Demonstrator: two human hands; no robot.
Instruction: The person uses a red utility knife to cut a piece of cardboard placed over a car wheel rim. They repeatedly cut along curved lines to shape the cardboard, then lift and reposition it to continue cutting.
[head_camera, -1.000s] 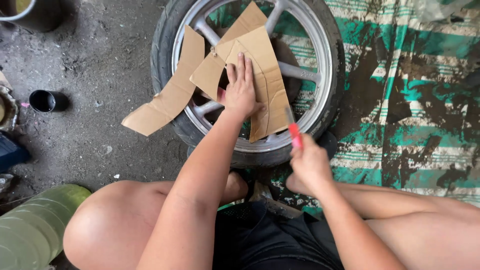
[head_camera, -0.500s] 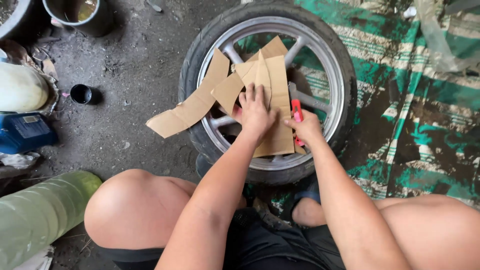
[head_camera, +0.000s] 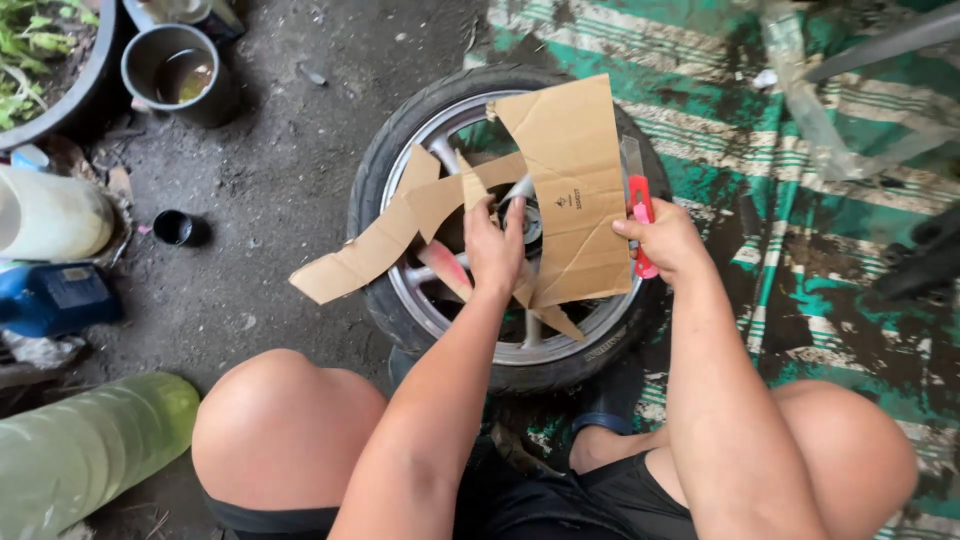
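Observation:
A black tyre on a silver spoked wheel (head_camera: 420, 300) lies flat on the ground between my knees. Brown cardboard (head_camera: 575, 190) with cut, curved edges rests over the rim, one strip hanging off to the left. My left hand (head_camera: 495, 245) grips the cardboard near the wheel's hub, fingers curled over a cut edge. My right hand (head_camera: 665, 235) holds a red utility knife (head_camera: 640, 215) against the cardboard's right edge, blade pointing away from me.
A green striped tarp (head_camera: 800, 150) covers the ground at right. At left are a small black cup (head_camera: 175, 228), a metal pot with liquid (head_camera: 180, 70), a white container (head_camera: 50, 215), a blue object (head_camera: 55, 295) and a green plastic cylinder (head_camera: 90, 450).
The large cardboard panel has shifted right and up across the wheel. My left hand went from pressing flat to gripping a cut edge. My right hand with the knife moved up along the right edge.

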